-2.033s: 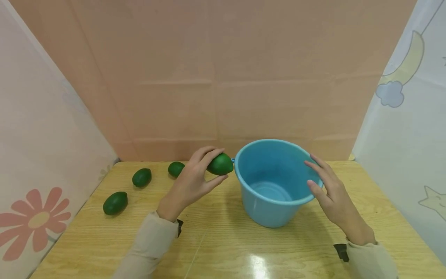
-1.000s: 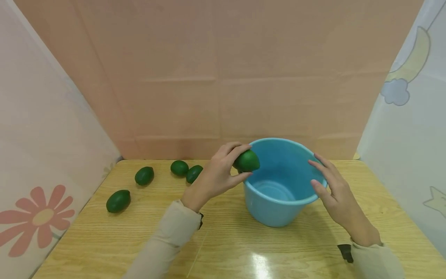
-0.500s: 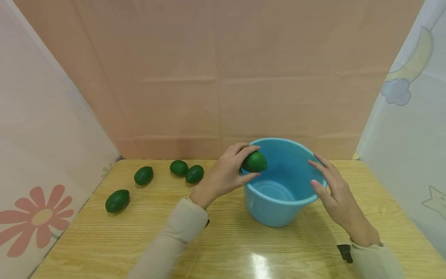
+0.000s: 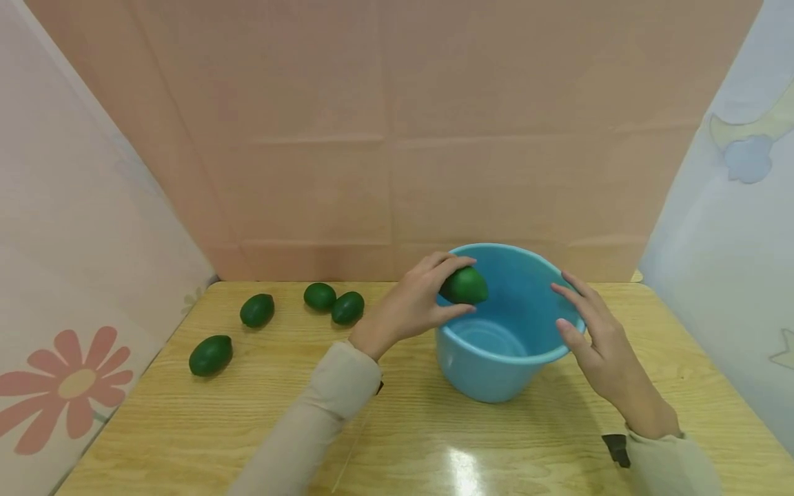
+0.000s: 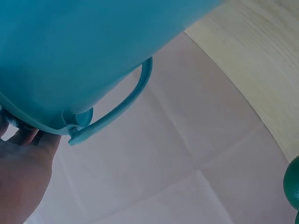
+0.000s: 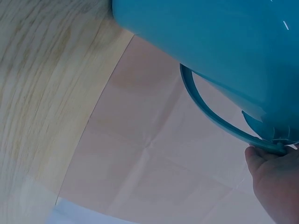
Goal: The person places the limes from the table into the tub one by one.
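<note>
My left hand holds a green lime between thumb and fingers, over the left inner side of a light-blue bucket. In the left wrist view, that hand lies by the bucket's rim, beside a handle joint, with most of the fruit hidden. My right hand holds the bucket's right rim, its thumb and some fingers reaching over to the inside. The right wrist view shows this hand beside the bucket handle, its other fingers partly hidden. The visible bucket floor is bare.
Several more limes lie on the left of the wooden table: one lime nearest, another lime behind it, and a touching pair with one lime on its right. A pinkish-tan sheet stands behind, with patterned sheets either side.
My left hand has carried the lime rightward from beside the bucket to over its inside, uncovering another lime on the table. The right hand has stayed at the rim.
</note>
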`<action>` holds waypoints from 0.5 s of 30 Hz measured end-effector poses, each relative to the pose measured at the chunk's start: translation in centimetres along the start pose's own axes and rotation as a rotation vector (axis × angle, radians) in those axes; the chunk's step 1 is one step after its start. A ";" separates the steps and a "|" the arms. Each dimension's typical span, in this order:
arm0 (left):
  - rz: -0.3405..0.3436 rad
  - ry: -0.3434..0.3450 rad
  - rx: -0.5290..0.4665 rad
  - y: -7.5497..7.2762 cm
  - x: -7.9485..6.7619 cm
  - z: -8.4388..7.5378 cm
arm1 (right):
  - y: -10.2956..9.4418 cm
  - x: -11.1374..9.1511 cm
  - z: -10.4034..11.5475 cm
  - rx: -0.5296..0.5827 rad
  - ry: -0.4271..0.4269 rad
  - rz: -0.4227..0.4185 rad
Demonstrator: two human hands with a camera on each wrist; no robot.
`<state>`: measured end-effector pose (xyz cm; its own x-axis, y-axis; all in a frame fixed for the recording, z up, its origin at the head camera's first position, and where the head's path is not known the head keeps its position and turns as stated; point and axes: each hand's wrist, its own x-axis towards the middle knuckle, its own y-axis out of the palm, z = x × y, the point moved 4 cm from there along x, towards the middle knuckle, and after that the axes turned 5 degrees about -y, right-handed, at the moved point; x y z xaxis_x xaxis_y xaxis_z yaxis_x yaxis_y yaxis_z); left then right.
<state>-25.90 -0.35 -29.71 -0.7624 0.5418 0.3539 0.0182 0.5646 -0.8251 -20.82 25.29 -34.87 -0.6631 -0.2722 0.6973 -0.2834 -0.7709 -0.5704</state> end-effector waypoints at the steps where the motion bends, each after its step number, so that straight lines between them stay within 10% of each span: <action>1: 0.017 -0.005 -0.001 0.1 0.1 -0.1 | 0.0 0.0 0.0 0.002 0.001 0.000; 15: 0.171 -0.050 -0.003 0.6 1.1 -0.5 | 0.0 -0.1 0.1 0.009 0.004 -0.016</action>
<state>-26.36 0.91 -29.59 -0.7793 0.5985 0.1857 0.1522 0.4683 -0.8704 -20.68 25.21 -34.86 -0.6615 -0.2578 0.7042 -0.2877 -0.7800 -0.5558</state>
